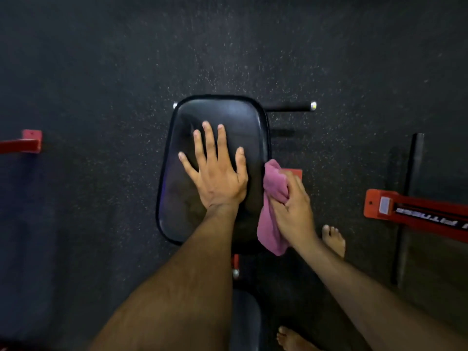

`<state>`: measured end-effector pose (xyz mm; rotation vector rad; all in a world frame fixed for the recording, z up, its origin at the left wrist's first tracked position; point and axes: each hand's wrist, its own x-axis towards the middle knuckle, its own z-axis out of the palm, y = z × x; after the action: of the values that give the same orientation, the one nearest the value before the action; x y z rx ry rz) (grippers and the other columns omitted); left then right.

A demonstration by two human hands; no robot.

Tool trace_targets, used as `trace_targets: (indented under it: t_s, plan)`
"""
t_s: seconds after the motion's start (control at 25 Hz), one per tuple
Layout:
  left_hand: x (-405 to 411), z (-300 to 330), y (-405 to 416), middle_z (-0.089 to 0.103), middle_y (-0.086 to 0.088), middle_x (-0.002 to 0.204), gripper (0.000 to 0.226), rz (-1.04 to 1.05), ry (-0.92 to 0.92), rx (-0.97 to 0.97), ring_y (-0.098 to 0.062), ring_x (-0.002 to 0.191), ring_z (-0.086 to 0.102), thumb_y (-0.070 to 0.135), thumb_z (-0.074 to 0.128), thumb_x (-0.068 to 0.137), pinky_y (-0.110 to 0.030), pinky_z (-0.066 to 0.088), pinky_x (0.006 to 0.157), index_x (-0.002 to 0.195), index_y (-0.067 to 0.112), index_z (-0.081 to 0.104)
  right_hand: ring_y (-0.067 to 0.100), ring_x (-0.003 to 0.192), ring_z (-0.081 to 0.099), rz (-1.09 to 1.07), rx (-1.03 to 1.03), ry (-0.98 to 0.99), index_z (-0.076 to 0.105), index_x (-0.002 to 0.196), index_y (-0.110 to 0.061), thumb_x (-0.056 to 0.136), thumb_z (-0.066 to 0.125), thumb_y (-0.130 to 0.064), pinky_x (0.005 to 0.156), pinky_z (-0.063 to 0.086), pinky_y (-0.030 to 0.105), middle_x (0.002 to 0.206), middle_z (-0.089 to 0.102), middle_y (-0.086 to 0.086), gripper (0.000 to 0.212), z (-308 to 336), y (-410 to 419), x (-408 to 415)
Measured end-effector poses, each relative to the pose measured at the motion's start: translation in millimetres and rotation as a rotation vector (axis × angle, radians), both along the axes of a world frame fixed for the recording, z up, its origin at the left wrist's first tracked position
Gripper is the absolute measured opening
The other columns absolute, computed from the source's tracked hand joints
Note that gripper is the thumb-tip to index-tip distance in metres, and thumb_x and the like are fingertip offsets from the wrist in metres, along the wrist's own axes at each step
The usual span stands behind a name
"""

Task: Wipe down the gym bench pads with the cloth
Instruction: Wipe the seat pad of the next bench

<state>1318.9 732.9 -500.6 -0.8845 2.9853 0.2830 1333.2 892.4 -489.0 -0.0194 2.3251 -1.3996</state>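
From the head view, a glossy black, round-cornered bench pad [217,138] was seen above speckled dark rubber floor [101,72]. The left hand [215,173] was laid flat on it, fingers [210,140] spread apart. At the pad's right edge, a soft pink cloth [272,206] was bunched in the right hand [293,209], fingers clamped on it. Red metal frame parts [415,214] were seen alongside.

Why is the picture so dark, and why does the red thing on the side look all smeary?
Head view: the gym is dimly lit, so the speckled floor fades to black at the edges; the black bench pad shows a soft bluish sheen, not hard glare; the red frame on the right sits near the wide-angle edge, where its lettering smears; the left hand, right hand and pink cloth are sharper.
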Motion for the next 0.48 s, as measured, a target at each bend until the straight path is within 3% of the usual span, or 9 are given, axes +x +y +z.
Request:
trace_targets:
  t_s: [0.16,0.28,0.48]
  plan:
    - [2,-4,-3,0.009,0.002,0.175,0.067,-0.003,-0.001,-0.003,-0.023,0.161,0.005,0.054,0.021,0.104,-0.066,-0.001,0.125,0.165,0.027,0.020,0.023,0.118,0.060,-0.090,-0.018,-0.049,0.044,0.138,-0.013,0.096,0.063,-0.027,0.097,0.053,0.049,0.129,0.059,0.007,0.049,-17,-29,-60]
    - [1,-2,-3,0.006,0.002,0.175,0.071,-0.015,-0.031,-0.012,-0.024,0.161,0.003,0.060,0.023,0.103,-0.068,-0.002,0.124,0.166,0.026,0.018,0.016,0.113,0.062,-0.098,-0.090,0.015,0.049,0.128,-0.015,0.095,0.064,-0.043,0.095,0.053,0.043,0.125,0.063,0.002,0.046,-17,-43,-106]
    - [6,19,-18,-0.011,-0.001,0.175,0.076,-0.171,-0.157,0.144,-0.024,0.160,-0.013,0.065,0.021,0.104,-0.069,-0.008,0.122,0.167,0.026,0.002,0.011,0.111,0.062,0.046,-0.102,-0.062,0.053,0.119,-0.018,0.093,0.069,-0.045,0.099,0.051,0.044,0.120,0.063,-0.002,0.040,0,26,-33]
